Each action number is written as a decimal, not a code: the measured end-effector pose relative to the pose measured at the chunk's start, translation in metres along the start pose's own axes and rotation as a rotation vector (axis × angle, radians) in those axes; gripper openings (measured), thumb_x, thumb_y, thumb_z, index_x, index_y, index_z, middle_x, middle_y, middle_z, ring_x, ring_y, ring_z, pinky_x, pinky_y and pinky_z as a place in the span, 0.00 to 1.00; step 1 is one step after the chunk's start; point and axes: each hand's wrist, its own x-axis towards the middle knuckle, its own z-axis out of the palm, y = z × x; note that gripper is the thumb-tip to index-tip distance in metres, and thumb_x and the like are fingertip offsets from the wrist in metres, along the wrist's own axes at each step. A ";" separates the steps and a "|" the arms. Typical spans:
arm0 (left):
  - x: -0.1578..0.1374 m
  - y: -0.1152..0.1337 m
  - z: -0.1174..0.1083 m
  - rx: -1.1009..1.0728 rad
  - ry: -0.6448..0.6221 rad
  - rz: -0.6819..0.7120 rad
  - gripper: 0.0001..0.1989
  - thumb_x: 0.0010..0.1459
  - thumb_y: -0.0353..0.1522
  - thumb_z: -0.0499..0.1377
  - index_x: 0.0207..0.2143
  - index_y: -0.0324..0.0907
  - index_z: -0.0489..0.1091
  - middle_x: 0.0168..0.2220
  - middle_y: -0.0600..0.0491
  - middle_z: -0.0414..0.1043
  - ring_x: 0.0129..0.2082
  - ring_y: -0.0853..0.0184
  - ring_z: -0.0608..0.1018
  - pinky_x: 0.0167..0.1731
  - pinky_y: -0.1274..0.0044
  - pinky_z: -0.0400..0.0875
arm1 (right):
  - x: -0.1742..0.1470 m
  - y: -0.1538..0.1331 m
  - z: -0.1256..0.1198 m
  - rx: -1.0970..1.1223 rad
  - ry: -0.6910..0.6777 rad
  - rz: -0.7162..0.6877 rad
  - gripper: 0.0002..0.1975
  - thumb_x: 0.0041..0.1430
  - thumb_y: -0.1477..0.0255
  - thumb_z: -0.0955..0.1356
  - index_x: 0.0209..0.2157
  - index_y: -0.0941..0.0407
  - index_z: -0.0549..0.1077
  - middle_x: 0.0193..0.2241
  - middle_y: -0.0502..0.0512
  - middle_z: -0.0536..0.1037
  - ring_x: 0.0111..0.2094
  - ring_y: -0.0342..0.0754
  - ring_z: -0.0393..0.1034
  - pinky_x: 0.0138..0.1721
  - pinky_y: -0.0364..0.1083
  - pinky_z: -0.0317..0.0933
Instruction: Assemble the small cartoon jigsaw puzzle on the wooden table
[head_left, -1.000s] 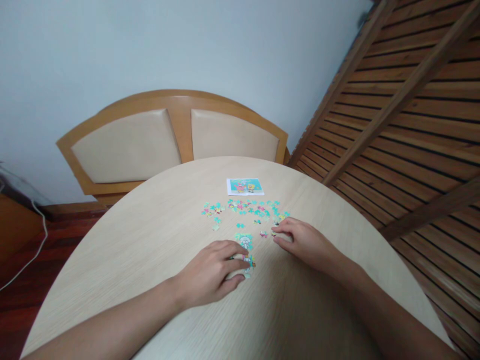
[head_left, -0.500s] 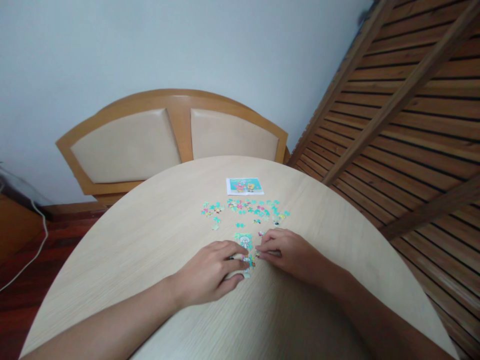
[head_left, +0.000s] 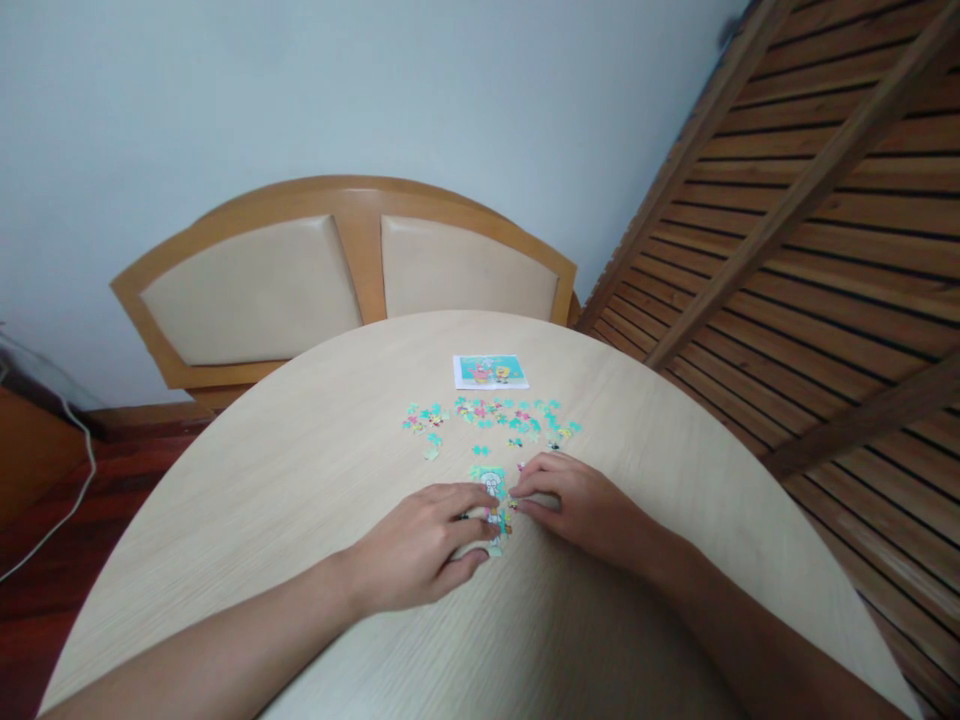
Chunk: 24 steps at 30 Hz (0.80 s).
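1. The desk [head_left: 225, 560] is round, of pale wood. Behind it stands a wooden backrest [head_left: 367, 270] with two cream padded panels, before a pale blue wall [head_left: 450, 90].
2. On the right side rises a slatted wooden panel [head_left: 825, 262]; on the left, a white cable [head_left: 89, 470] hangs above the dark red floor [head_left: 45, 615].
3. A printed picture sheet [head_left: 491, 371] lies at the far part of the desk, and loose puzzle pieces [head_left: 525, 416] are scattered nearer.
4. The joined puzzle part [head_left: 491, 482] lies between the hands. The left hand [head_left: 427, 540] covers some of it, its fingers spread.
5. The right hand [head_left: 577, 500] has thumb and forefinger close to a small piece [head_left: 513, 506] at its right edge; one cannot tell whether they pinch it.
6. One second earlier, the right hand was farther right, beside the loose pieces; the left hand has remained almost in the same place.
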 end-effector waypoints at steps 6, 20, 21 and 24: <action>0.001 0.001 -0.001 -0.006 0.001 0.001 0.13 0.66 0.31 0.56 0.52 0.45 0.72 0.57 0.47 0.71 0.59 0.59 0.72 0.58 0.65 0.70 | 0.001 -0.002 -0.001 0.010 0.011 0.007 0.06 0.62 0.72 0.70 0.38 0.51 0.81 0.39 0.54 0.79 0.43 0.50 0.73 0.48 0.48 0.66; 0.000 0.000 0.000 -0.012 0.008 0.010 0.13 0.67 0.31 0.55 0.52 0.46 0.71 0.58 0.48 0.70 0.60 0.59 0.72 0.58 0.64 0.70 | -0.003 0.017 -0.028 -0.086 0.094 0.174 0.08 0.62 0.70 0.68 0.36 0.53 0.80 0.37 0.55 0.82 0.40 0.51 0.76 0.44 0.50 0.68; 0.000 0.000 0.000 -0.014 0.011 0.013 0.13 0.67 0.31 0.55 0.52 0.46 0.71 0.58 0.48 0.70 0.60 0.59 0.72 0.58 0.64 0.70 | -0.003 0.021 -0.028 -0.124 0.124 0.211 0.08 0.62 0.70 0.68 0.38 0.53 0.80 0.38 0.56 0.82 0.41 0.52 0.75 0.45 0.51 0.68; -0.001 0.000 0.001 -0.005 0.010 0.012 0.13 0.67 0.31 0.55 0.52 0.46 0.71 0.58 0.47 0.70 0.60 0.58 0.71 0.58 0.64 0.70 | -0.003 0.030 -0.020 -0.188 0.175 0.232 0.12 0.61 0.68 0.68 0.45 0.55 0.80 0.42 0.59 0.80 0.45 0.55 0.74 0.50 0.55 0.67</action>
